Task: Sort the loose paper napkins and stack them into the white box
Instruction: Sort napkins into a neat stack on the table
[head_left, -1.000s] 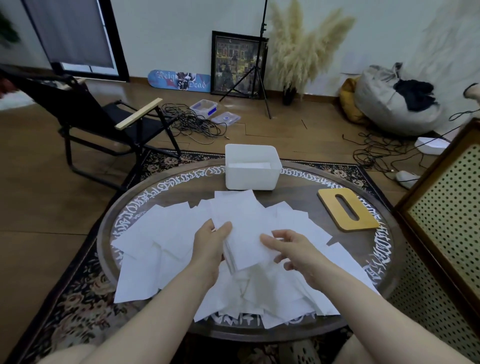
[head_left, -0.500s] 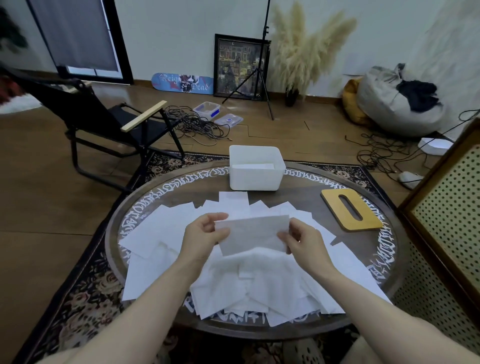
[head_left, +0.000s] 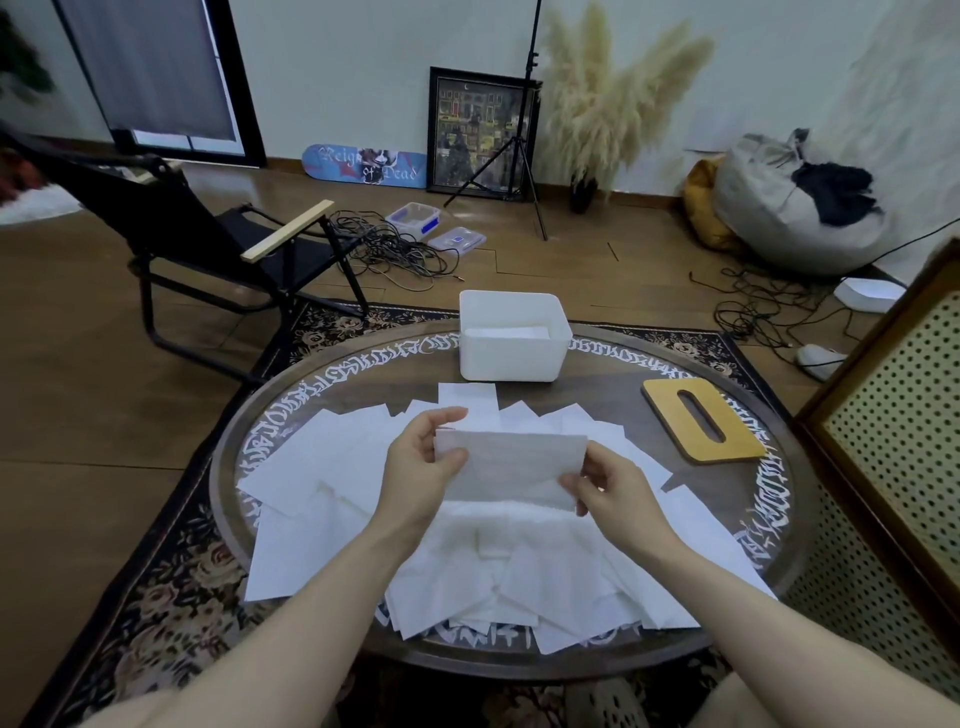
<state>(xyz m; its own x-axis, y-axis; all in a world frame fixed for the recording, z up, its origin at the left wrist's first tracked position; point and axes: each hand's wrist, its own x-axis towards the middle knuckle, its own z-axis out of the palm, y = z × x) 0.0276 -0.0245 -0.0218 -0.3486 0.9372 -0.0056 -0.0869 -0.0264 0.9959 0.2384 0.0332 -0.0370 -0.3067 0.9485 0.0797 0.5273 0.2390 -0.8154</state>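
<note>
- Since one second ago, both hands have raised a small stack of napkins (head_left: 511, 467) off the pile and turned it from lying flat to standing on edge; over the last half second it has barely shifted.
- Left hand (head_left: 423, 460): grips the stack's left end, thumb on the near face, fingers curled over the top edge.
- Right hand (head_left: 605, 486): pinches the stack's right end between thumb and fingers.
- Stack: held upright above the pile, at table centre, clear of the surface.
- Pile (head_left: 493, 561): loose napkins overlap from centre toward 6 o'clock, fanning to 9 and 4 o'clock; some overhang the near rim.
- Box (head_left: 511, 358): at 12 o'clock on the table (head_left: 727, 545), open, with white napkins lying flat inside; well apart from the held stack.
- Lid (head_left: 701, 426): wooden, slotted, flat at 2 o'clock, near the box but not touching it.
- Chair (head_left: 208, 239): black folding type, on the floor beyond the table at 10 o'clock.
- Cables (head_left: 387, 254): tangled on the floor beyond the box.
</note>
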